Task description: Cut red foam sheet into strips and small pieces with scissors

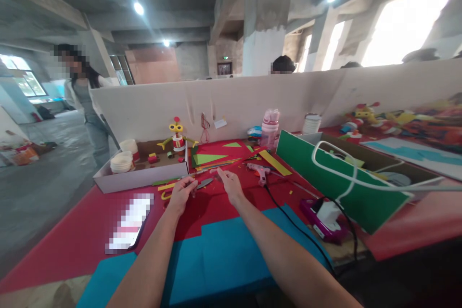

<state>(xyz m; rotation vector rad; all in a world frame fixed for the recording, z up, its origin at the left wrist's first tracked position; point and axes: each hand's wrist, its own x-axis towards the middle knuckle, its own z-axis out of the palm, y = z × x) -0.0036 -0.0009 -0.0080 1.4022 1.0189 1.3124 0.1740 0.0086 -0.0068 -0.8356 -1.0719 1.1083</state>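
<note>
My left hand is closed in a pinch over the red table cover, beside the scissors; what its fingertips hold, if anything, is too small to make out. To its right, my right hand is raised a little, its fingers stretched out and apart from the left one. Coloured paper sheets and strips lie just beyond both hands. A pink glue gun rests to the right of my right hand.
A phone lies left of my forearms, blue sheets under them. A white box with paper cups stands back left near a yellow figure. At right are a green-sided box, a purple power strip and cables. A person stands left.
</note>
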